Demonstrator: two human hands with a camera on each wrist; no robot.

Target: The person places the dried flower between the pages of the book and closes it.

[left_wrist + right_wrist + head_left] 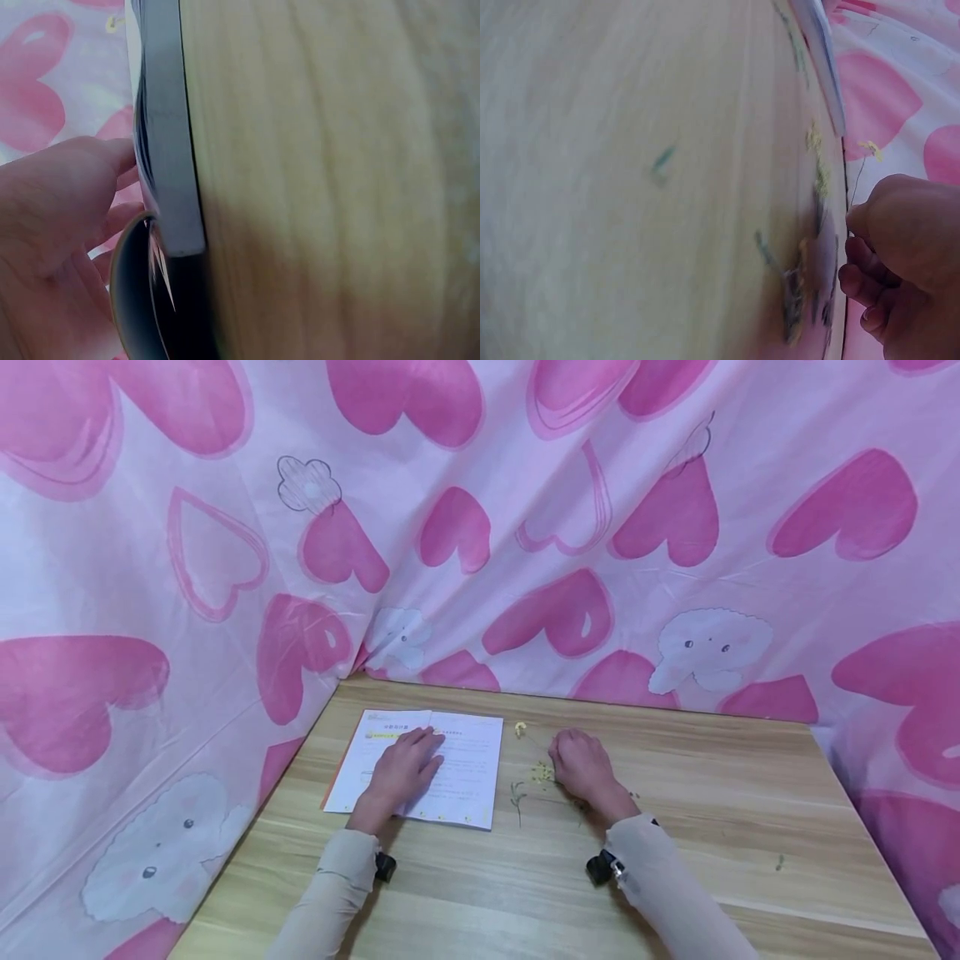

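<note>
Flowers point(542, 772), small yellow ones on thin green stems, lie scattered on the wooden table point(712, 827) just right of the open booklet point(465, 760). One stem point(517, 800) runs roughly front to back, leafy end toward the person, w/ a lone yellow bloom point(520, 728) further back near the booklet's far right corner. The cluster touches the right hand point(583, 767) on its left side.

Right hand: fingers curled under, knuckles up, resting on the table beside the booklet. Right wrist view (blurred) shows thumb and fingers point(864, 279) curled in with a fine stem point(855, 187) rising from beside the thumb tip to a yellow bloom; whether it's actually pinched I cannot tell.

Left hand point(403, 768) lies flat on the booklet's middle, fingers straight and together, pointing away from the person toward the curtain point(480, 527), pressing the pages down. Left wrist view shows the fingers point(67, 187) against the page edge.

Booklet sits near the table's back left corner, long side running left to right, printed text facing the person. A tiny green scrap point(780, 862) lies well right of the booklet.
</note>
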